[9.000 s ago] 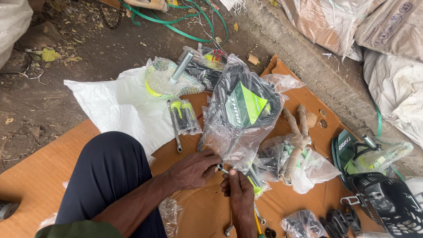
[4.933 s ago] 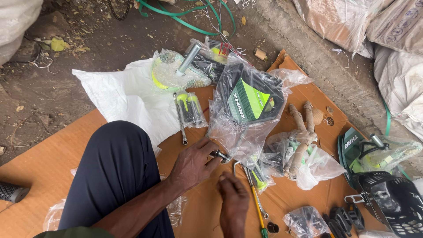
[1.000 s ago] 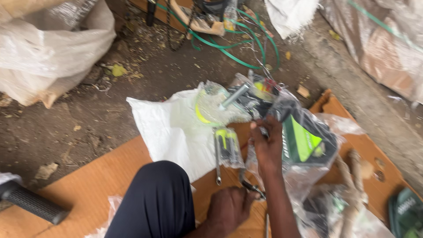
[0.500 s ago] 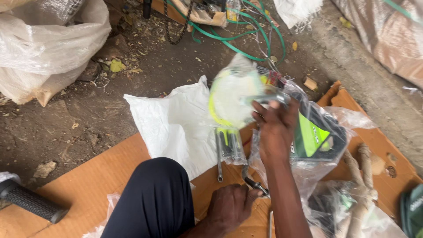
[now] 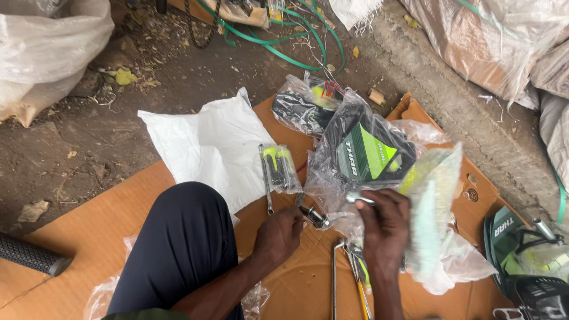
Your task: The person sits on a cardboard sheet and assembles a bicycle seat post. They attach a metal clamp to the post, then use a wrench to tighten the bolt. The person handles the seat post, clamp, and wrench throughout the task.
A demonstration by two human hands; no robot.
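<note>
My left hand (image 5: 277, 234) pinches a small dark metal fitting (image 5: 312, 216) just above the cardboard sheet (image 5: 89, 237), beside my knee. To its right, my right hand (image 5: 385, 228) grips a clear plastic bag with pale green and yellow contents (image 5: 431, 213), blurred by motion, together with a short silvery metal piece (image 5: 358, 199). Behind both hands lies a black and green part wrapped in clear plastic (image 5: 364, 155). A small packet of yellow-handled tools (image 5: 280, 168) and a slim spanner (image 5: 266, 185) lie left of it.
A white sack (image 5: 204, 142) is spread on the dirt. Another bag of black parts (image 5: 302, 108) lies farther back. Metal tools (image 5: 336, 275) rest by my right wrist. A black grip (image 5: 29, 255) is at far left, a black basket (image 5: 539, 296) at right, bulky sacks (image 5: 492, 41) behind.
My right hand lifted the clear bag from the far side of the pile and carried it back to the right. My left hand stayed low on the small fitting.
</note>
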